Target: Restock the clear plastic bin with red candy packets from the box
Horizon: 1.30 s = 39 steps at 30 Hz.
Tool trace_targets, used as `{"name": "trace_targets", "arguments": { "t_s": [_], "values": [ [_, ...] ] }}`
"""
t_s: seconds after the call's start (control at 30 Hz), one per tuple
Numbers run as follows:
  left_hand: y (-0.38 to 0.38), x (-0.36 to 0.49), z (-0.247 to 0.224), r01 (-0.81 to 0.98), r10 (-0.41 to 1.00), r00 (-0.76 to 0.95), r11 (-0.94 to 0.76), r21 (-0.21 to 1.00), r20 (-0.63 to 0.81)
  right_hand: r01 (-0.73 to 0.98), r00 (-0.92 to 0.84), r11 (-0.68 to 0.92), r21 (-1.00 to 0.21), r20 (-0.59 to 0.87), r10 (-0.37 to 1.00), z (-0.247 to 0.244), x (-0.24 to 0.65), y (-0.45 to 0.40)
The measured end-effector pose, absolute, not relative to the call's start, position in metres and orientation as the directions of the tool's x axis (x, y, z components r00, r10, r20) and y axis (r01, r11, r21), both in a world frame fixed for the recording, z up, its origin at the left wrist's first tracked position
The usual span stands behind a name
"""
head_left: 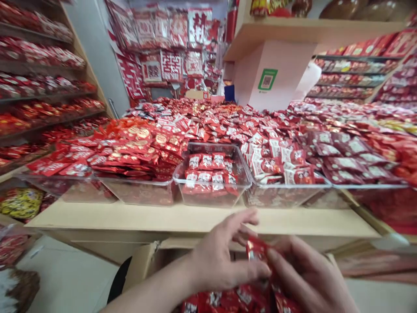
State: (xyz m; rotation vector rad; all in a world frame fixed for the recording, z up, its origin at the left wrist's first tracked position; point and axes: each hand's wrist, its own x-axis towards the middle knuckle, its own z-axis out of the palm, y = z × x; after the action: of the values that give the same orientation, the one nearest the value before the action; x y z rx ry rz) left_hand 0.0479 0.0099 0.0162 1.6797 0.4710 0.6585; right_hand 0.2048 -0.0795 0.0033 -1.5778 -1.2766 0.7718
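Over an open cardboard box [140,266] holding red packets [224,300], my two hands are close together. My right hand [302,274] pinches a red packet [256,248] between thumb and fingers. The fingers of my left hand [224,252] are apart, curving around the near side of that packet, with the thumb near it. Beyond them, on the wooden ledge, a clear plastic bin [211,199] holds red packets [205,180] standing in rows, with the bin only partly filled. Both hands are slightly blurred.
More clear bins heaped with red packets [137,148], white-and-red packets [276,156] and maroon packets [355,161] line the wooden ledge [130,217]. Shelves [48,65] of packets rise at the left. A pillar [276,74] with a green code sign stands behind.
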Motion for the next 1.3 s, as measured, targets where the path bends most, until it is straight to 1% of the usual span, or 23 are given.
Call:
{"name": "trace_targets", "arguments": {
  "t_s": [0.07, 0.13, 0.2, 0.27, 0.37, 0.43, 0.53, 0.6, 0.67, 0.73, 0.77, 0.83, 0.9, 1.0, 1.1, 1.2, 1.3],
  "values": [
    [0.012, 0.050, 0.014, -0.081, 0.632, 0.774, 0.023, 0.996, 0.048, 0.177, 0.346, -0.050, -0.983, 0.014, 0.938, 0.013, 0.203, -0.072],
    [0.016, 0.052, 0.011, -0.134, 0.616, 0.788, 0.166, 0.977, 0.003, -0.019, 0.336, -0.049, -0.999, -0.053, 0.940, 0.014, 0.201, -0.061],
    [0.019, 0.053, 0.010, -0.151, 0.645, 0.764, 0.200, 0.968, -0.014, -0.132, 0.310, -0.039, -0.990, -0.078, 0.948, 0.008, 0.200, -0.051],
    [0.021, 0.053, 0.010, -0.133, 0.692, 0.722, 0.164, 0.977, -0.018, -0.177, 0.301, -0.022, -0.984, -0.076, 0.951, 0.000, 0.199, -0.044],
    [0.023, 0.052, 0.013, -0.117, 0.762, 0.647, 0.096, 0.988, 0.003, -0.193, 0.317, 0.041, -0.980, -0.023, 0.948, -0.008, 0.197, -0.040],
    [0.023, 0.049, 0.016, -0.124, 0.783, 0.621, 0.072, 0.990, 0.021, -0.192, 0.317, 0.087, -0.977, 0.022, 0.948, -0.011, 0.195, -0.042],
    [0.022, 0.045, 0.017, -0.051, 0.758, 0.649, -0.042, 0.998, 0.065, -0.161, 0.288, 0.093, -0.982, 0.044, 0.957, -0.013, 0.195, -0.044],
    [0.020, 0.044, 0.016, 0.032, 0.722, 0.687, -0.149, 0.988, 0.087, -0.098, 0.235, 0.086, -0.992, 0.061, 0.970, -0.015, 0.196, -0.045],
    [0.018, 0.043, 0.014, 0.067, 0.711, 0.697, -0.191, 0.979, 0.091, -0.010, 0.188, 0.089, -0.996, 0.085, 0.979, -0.015, 0.197, -0.046],
    [0.016, 0.045, 0.014, 0.043, 0.727, 0.682, -0.146, 0.988, 0.078, 0.055, 0.204, 0.100, -0.994, 0.109, 0.973, -0.016, 0.198, -0.047],
    [0.016, 0.045, 0.014, 0.020, 0.738, 0.671, -0.106, 0.994, 0.065, 0.057, 0.227, 0.107, -0.993, 0.117, 0.967, -0.016, 0.197, -0.048],
    [0.016, 0.046, 0.016, -0.047, 0.749, 0.662, -0.017, 0.999, 0.043, 0.007, 0.273, 0.121, -0.993, 0.118, 0.955, -0.016, 0.194, -0.050],
    [0.016, 0.046, 0.019, -0.107, 0.744, 0.667, 0.048, 0.993, 0.036, -0.063, 0.301, 0.106, -0.992, 0.082, 0.950, -0.015, 0.191, -0.053],
    [0.015, 0.046, 0.020, -0.113, 0.740, 0.670, 0.027, 0.993, 0.057, -0.100, 0.291, 0.065, -0.993, 0.033, 0.956, -0.013, 0.190, -0.054],
    [0.015, 0.047, 0.018, -0.089, 0.743, 0.666, -0.008, 0.996, 0.065, -0.052, 0.224, 0.098, -0.994, 0.084, 0.971, -0.012, 0.193, -0.054],
    [0.017, 0.049, 0.016, -0.152, 0.763, 0.646, 0.079, 0.985, 0.038, -0.032, 0.267, 0.159, -0.987, 0.145, 0.953, -0.012, 0.191, -0.055],
    [0.020, 0.049, 0.015, -0.207, 0.782, 0.623, 0.170, 0.964, -0.004, -0.082, 0.334, 0.139, -0.987, 0.104, 0.937, -0.012, 0.180, -0.057]
  ]
}}
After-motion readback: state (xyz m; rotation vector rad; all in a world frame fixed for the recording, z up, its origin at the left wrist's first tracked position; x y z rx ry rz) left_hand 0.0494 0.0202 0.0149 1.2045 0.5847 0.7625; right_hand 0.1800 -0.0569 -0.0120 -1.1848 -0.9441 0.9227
